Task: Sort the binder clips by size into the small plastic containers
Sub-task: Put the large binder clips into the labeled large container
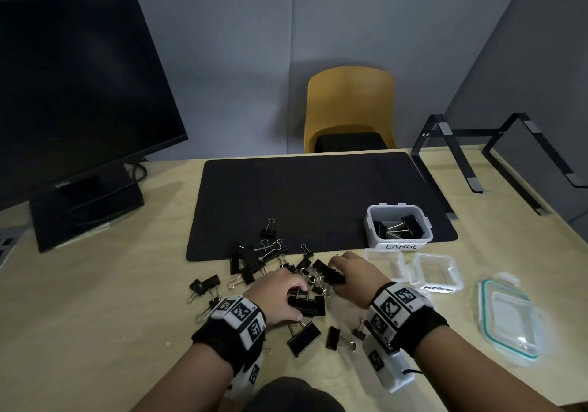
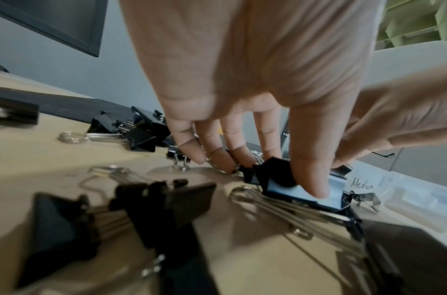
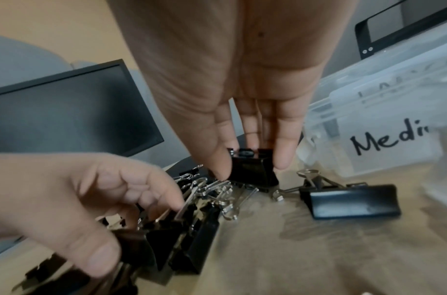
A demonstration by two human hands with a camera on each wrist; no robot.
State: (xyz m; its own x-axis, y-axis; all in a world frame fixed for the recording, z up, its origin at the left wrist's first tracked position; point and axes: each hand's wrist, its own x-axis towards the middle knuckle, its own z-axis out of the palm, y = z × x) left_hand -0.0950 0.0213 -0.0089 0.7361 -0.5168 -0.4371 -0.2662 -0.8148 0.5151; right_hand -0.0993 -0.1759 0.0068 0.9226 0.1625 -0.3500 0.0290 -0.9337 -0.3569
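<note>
Right hand (image 1: 353,273) pinches one large black binder clip (image 3: 252,169) between thumb and fingers at the 1 o'clock edge of the clip pile (image 1: 273,271); left hand (image 1: 278,297) curls over a bunch of large clips (image 1: 307,305) at the pile's 6 o'clock, thumb pressing one body, so both hands hold clips. The right wrist view shows wire handles (image 3: 212,189) from neighbouring clips tangled right beside the pinched clip, touching or nearly so; I can't tell if they're hooked. Judgement: this step is pulling large clips out for the LARGE container (image 1: 399,225), which sits on the black mat (image 1: 302,195) at 2 o'clock from the hands and already holds a few clips. Lift the right clip straight up and watch for smaller clips riding along on snagged handles; shake off or steady the tangle with the left hand before moving. Grip the clip body, not the handles, since handles pivot and the clip swings. The Medium container (image 1: 437,273) and an unlabelled clear container (image 1: 383,263) sit at 3 o'clock just beside the right hand, both look empty; route over them without dropping early. The left bunch looks mixed in the blurred wrist view, so check sizes before dumping it as one lot. A loose clear lid (image 1: 509,316) lies at 4 o'clock, out of the path.
</note>
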